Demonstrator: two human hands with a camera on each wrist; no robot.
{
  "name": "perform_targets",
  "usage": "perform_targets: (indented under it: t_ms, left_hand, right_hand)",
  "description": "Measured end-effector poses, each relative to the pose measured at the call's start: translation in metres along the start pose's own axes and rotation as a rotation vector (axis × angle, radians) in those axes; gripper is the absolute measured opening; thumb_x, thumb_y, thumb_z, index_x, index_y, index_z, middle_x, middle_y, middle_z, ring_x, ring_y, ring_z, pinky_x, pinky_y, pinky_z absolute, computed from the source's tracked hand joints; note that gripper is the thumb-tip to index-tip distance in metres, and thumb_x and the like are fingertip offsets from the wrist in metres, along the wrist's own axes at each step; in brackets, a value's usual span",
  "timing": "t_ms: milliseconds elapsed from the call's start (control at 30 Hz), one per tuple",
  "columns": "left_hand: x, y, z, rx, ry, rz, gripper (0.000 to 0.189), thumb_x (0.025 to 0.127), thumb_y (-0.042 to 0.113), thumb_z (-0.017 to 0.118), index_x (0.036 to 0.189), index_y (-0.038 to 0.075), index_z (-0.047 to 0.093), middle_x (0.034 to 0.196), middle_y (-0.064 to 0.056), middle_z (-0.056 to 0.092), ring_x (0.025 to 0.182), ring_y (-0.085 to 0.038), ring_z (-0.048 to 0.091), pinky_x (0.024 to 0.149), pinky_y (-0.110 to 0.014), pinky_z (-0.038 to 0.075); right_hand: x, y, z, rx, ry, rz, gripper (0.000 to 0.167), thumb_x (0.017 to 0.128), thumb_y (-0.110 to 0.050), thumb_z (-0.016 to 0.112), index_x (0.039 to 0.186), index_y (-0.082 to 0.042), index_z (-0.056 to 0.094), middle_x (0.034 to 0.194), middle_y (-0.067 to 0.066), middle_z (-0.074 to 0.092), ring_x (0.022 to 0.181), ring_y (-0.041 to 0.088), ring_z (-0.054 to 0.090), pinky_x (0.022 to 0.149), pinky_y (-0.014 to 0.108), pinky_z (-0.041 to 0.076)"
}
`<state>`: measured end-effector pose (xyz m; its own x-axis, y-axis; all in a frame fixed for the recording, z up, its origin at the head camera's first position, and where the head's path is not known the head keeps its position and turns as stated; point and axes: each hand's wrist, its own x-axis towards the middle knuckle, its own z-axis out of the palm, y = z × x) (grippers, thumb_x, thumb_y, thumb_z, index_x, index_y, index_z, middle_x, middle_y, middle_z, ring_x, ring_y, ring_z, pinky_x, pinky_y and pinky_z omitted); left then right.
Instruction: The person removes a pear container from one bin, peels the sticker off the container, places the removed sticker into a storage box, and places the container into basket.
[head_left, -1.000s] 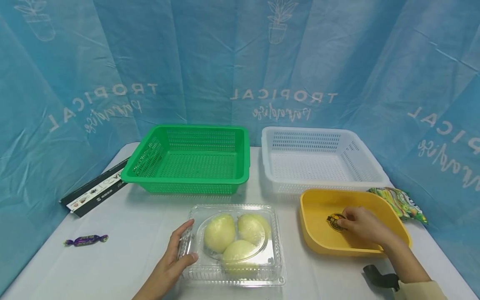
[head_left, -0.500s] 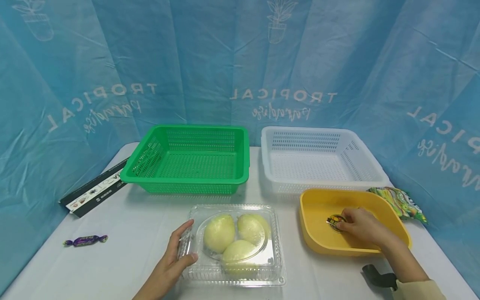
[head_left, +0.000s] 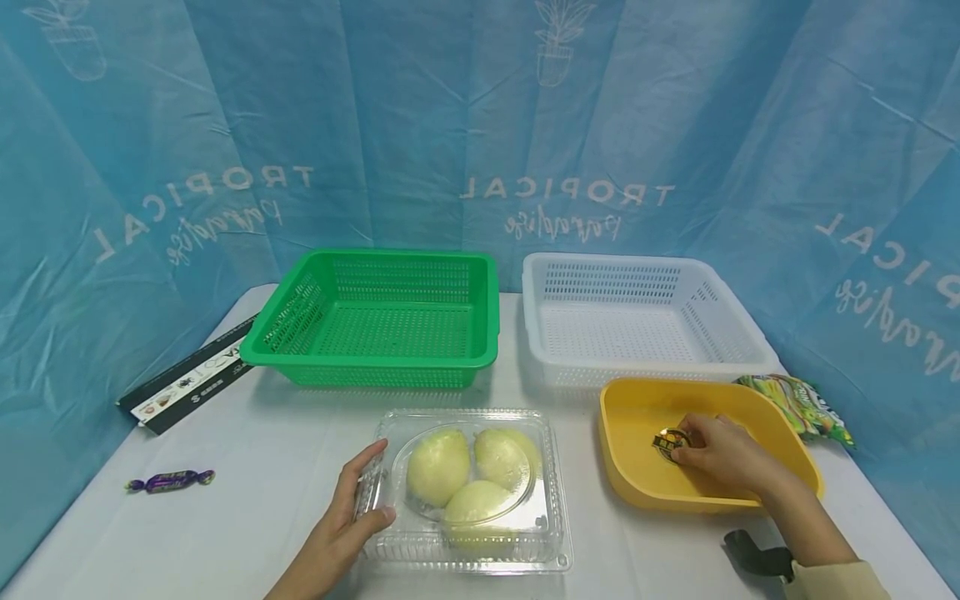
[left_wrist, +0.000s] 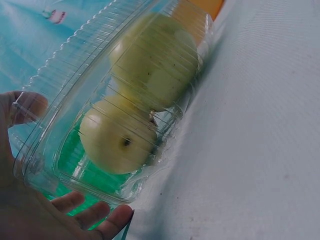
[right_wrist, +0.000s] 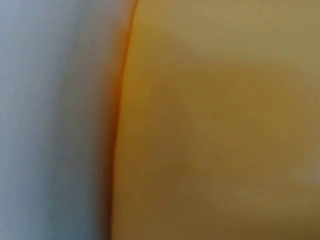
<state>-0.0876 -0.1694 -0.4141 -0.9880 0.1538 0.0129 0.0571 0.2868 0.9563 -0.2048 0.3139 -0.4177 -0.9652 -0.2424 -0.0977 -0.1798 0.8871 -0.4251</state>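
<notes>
1. On the white bench [head_left: 225, 525], near edge, centre: clear plastic box [head_left: 416, 546], lid on, with pale green fruits [head_left: 440, 467] inside.
2. At the box's left side: left-hand grip [head_left: 343, 518], thumb and forefinger spread wide, laid against the plastic.
3. Inside the yellow tub [head_left: 637, 400], right of the box and apart from it: small black-and-yellow disc [head_left: 666, 443], partly hidden by fingers.
4. Also in the tub: right-hand grip [head_left: 723, 454], thumb and fingers bent and drawn together, pinching the disc's right side.
5. Behind the box, to the left: green basket [head_left: 367, 362].
6. Behind the tub: white basket [head_left: 660, 367], apart from the green one.
7. At the tub's far right corner: green snack bag [head_left: 806, 408]; contact impossible to tell.
8. Far left: purple wrapped candy [head_left: 170, 481]; behind it, long black-and-white carton [head_left: 191, 379].
9. At the back: blue curtain [head_left: 420, 125], white lettering.
</notes>
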Motion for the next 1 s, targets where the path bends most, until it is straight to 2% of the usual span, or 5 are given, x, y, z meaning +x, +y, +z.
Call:
perform_targets:
  t_ms: [233,433,533,800,1000]
  left_hand:
    - [-0.0006,0.0007,-0.0001,-0.004,-0.001,-0.016,0.068,0.091,0.019,0.054,0.148,0.026,0.019,0.158,-0.010,0.009,0.145,-0.043,-0.002,0.100,-0.078,0.003]
    - [-0.0003,0.0015,-0.0002,-0.003,-0.001,0.001,0.068,0.091,0.019,0.054,0.149,0.024,0.019,0.158,-0.010,0.011,0.145,-0.041,-0.001,0.100,-0.078,0.004]
    - [-0.0006,0.0017,-0.0003,0.000,-0.001,0.002,0.068,0.091,0.019,0.054,0.148,0.025,0.019,0.157,-0.010,0.012,0.144,-0.041,0.000,0.100,-0.078,0.004]
    - [-0.0001,0.0013,-0.0007,0.009,0.003,0.007,0.067,0.091,0.019,0.054,0.148,0.026,0.020,0.157,-0.009,0.013,0.145,-0.041,-0.001,0.100,-0.078,0.003]
    - [-0.0006,0.0017,-0.0001,-0.001,0.000,-0.002,0.067,0.091,0.019,0.054,0.148,0.025,0.019,0.157,-0.010,0.012,0.145,-0.042,-0.001,0.100,-0.078,0.003]
  right_hand:
    - [0.0001,-0.0008,-0.0017,0.018,-0.010,0.011,0.036,0.078,-0.030,0.075,0.103,-0.008,0.062,0.081,0.001,0.052,0.079,0.017,0.043,0.065,0.027,0.031]
    - [0.0003,0.0004,-0.0016,0.018,-0.023,0.048,0.045,0.078,-0.037,0.075,0.111,-0.010,0.060,0.097,0.004,0.056,0.090,0.019,0.049,0.072,0.029,0.039]
    - [0.0000,0.0003,-0.0019,0.018,-0.026,0.050,0.049,0.078,-0.039,0.074,0.114,-0.010,0.058,0.100,0.005,0.057,0.091,0.020,0.051,0.073,0.029,0.040]
    - [0.0019,-0.0023,-0.0037,0.021,0.022,0.002,0.048,0.081,-0.037,0.072,0.115,-0.006,0.059,0.091,0.003,0.059,0.079,0.015,0.049,0.066,0.026,0.040]
    - [0.0013,-0.0037,-0.0055,0.030,0.043,-0.011,0.049,0.082,-0.037,0.071,0.116,-0.005,0.059,0.090,0.003,0.058,0.078,0.015,0.049,0.065,0.026,0.040]
